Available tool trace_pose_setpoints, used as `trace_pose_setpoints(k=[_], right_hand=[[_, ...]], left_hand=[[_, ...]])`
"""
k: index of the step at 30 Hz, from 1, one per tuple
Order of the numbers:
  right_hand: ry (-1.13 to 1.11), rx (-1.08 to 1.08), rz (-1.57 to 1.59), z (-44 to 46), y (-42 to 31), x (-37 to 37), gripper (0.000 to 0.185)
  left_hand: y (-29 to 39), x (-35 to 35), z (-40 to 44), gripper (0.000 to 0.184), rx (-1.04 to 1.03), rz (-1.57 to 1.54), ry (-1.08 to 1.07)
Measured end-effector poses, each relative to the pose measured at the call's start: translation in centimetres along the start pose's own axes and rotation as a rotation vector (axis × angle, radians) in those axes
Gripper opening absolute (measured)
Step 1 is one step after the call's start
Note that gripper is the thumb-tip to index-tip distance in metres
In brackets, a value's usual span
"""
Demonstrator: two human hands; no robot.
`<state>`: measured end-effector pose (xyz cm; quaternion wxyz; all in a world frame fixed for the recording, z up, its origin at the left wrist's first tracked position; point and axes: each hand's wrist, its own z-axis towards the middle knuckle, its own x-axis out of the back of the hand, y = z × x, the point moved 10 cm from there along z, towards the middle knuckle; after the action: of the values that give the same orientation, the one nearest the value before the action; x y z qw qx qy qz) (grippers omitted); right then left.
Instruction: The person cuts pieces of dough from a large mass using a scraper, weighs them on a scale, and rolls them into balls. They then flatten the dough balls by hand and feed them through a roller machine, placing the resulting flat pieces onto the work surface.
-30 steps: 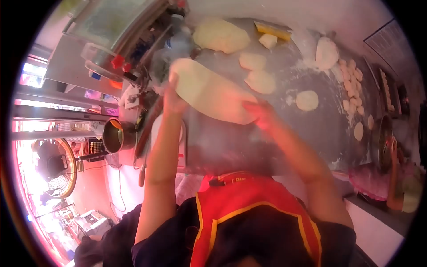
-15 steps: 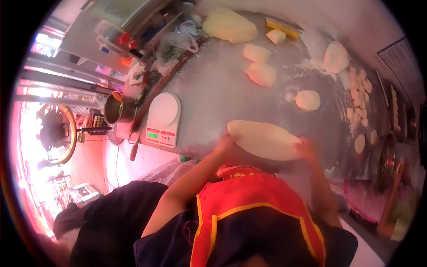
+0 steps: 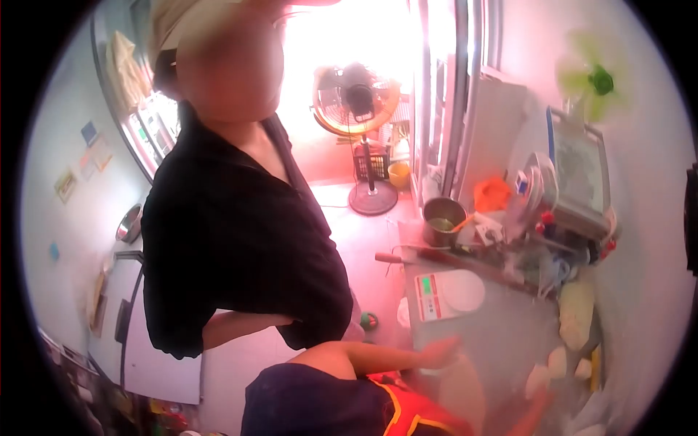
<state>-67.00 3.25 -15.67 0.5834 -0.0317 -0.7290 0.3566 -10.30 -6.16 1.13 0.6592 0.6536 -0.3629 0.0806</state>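
My left hand (image 3: 438, 353) is stretched out over the worktable, blurred, its fingers apart from the flat dough and seemingly holding nothing. Below it lies a wide, pale flattened sheet of dough (image 3: 462, 396), in front of my red apron. My right hand (image 3: 536, 408) is low in the view, smeared by motion, so its fingers cannot be made out. Just above it sits a small dough piece (image 3: 538, 381), with another dough piece (image 3: 558, 362) beside that. A white kitchen scale (image 3: 462, 291) with a green display stands beyond my left hand.
A person in a black shirt (image 3: 240, 232) stands close on my left. At the table's far side are a metal pot (image 3: 443, 221), a long wooden stick (image 3: 436, 258), plastic bags and a large dough slab (image 3: 576, 316). A floor fan (image 3: 356, 94) stands behind.
The view has swung left, bringing the black-shirted person and the fan into the middle. Both hands gripped the dough sheet's ends before; my left hand now appears off it.
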Motion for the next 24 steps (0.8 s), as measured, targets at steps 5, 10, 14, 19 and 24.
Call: trace_pose_setpoints(k=[5, 10, 14, 19, 24], right_hand=[[-0.028, -0.088, 0.027, -3.2, -3.3, -0.3, 0.053], [0.034, -0.008, 0.136, -3.8, -3.1, -0.3, 0.051], [-0.013, 0.077, 0.549, -4.8, -1.7, 0.0, 0.044], [-0.208, 0.084, 0.639, -19.8, -23.0, 12.7, 0.032], [-0.419, 0.076, 0.825, -21.9, -30.4, 14.3, 0.037]], left_hand=[[-0.2, 0.0, 0.7, 0.045, -0.029, -0.032, -0.072], [1.2, -3.0, 2.3, 0.044, -0.101, -0.133, -0.178], [1.9, -8.9, 6.0, 0.043, 0.009, -0.085, -0.357], [8.4, -15.0, 5.9, 0.054, 0.537, -1.124, -0.869], [16.8, -11.6, 9.2, 0.06, 0.304, -1.606, -0.966]])
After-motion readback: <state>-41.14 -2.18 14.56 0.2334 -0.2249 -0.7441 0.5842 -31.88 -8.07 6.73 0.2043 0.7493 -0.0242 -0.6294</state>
